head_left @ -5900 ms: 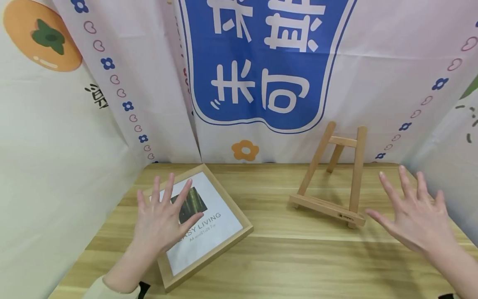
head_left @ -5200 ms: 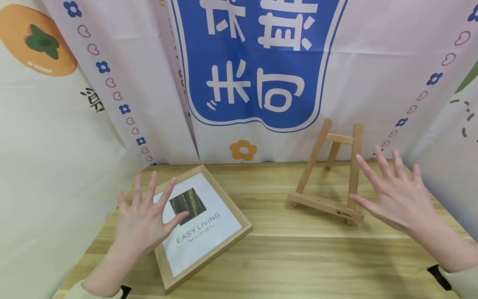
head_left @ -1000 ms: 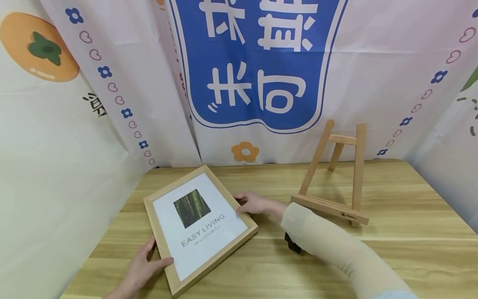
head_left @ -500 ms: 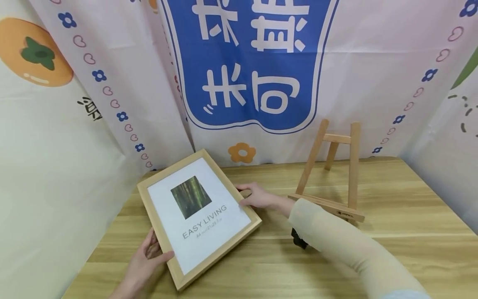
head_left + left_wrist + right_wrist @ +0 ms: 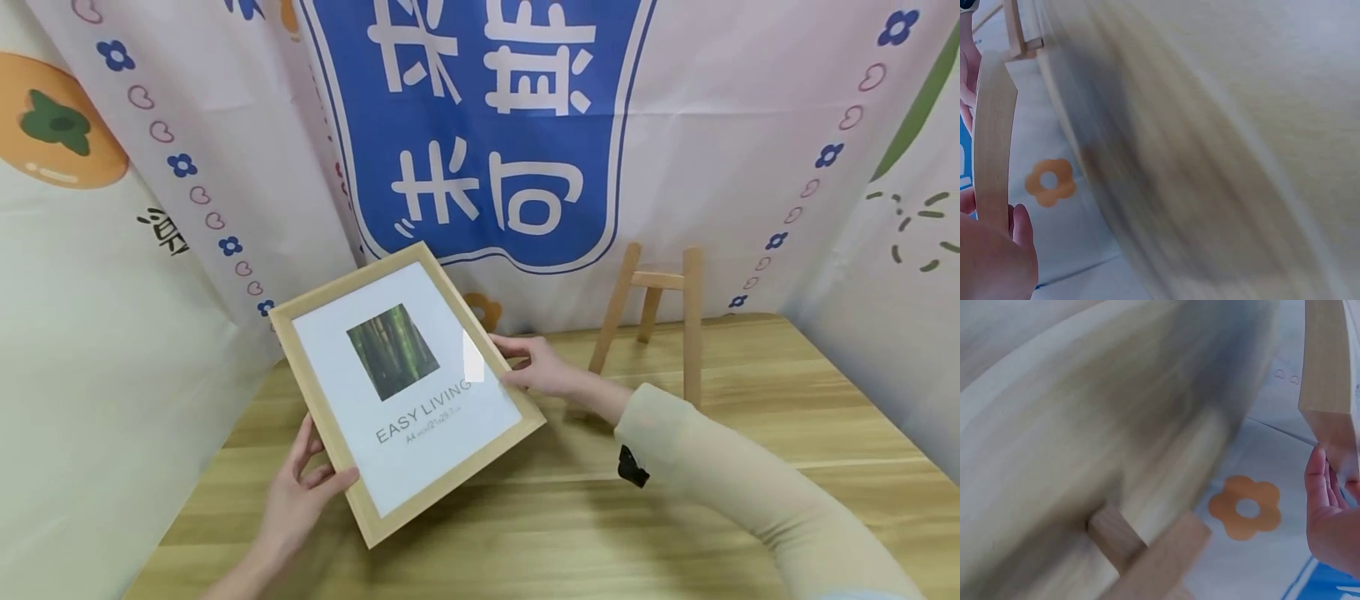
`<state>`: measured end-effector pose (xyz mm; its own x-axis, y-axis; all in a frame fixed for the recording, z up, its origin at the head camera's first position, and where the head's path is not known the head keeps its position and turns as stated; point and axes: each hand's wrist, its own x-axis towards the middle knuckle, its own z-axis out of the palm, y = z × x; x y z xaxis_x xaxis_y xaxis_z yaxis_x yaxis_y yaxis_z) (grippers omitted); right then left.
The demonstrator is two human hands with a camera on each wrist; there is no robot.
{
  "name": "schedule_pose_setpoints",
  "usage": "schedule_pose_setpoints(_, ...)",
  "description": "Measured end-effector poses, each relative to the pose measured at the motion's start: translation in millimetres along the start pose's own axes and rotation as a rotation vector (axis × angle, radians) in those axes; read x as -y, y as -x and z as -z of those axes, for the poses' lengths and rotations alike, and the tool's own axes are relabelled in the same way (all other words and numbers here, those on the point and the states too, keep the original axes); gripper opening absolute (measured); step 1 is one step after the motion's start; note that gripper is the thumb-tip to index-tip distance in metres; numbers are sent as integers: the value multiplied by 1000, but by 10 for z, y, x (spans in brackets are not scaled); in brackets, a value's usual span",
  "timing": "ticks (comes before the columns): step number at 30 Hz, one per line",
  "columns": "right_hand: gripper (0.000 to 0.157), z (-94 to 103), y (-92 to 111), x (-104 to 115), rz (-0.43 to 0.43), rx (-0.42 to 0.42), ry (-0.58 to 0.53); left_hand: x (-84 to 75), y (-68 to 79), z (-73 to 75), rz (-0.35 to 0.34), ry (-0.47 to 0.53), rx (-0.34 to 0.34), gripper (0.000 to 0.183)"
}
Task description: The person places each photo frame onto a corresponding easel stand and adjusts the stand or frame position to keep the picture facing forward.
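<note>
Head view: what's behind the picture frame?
Behind the picture frame: a printed backdrop, its blue panel and orange flower both partly covered, and the tabletop. Whatever else the frame blocks can't be seen.

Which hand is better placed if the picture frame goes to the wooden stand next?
Probably the right hand: it grips the picture frame on the side nearer the wooden stand. The left hand holds the opposite side, farther from the stand.
</note>
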<state>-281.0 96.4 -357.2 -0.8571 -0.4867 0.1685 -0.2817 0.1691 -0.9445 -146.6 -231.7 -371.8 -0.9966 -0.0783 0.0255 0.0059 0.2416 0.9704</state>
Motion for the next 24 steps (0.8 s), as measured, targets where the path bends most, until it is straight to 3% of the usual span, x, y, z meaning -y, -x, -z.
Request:
schedule_pose_setpoints(8,65,266,311,154,10,-99,13,-164,-69,-237,-77,35,52,100)
schedule_pose_setpoints(15,64,464,705,189,75,-184,81,-222,-148,-539,-88,92,92,100)
schedule_pose_setpoints(24,66,742,1158,224,162,-330,167,-398,-385,-875,-336,139,190,98)
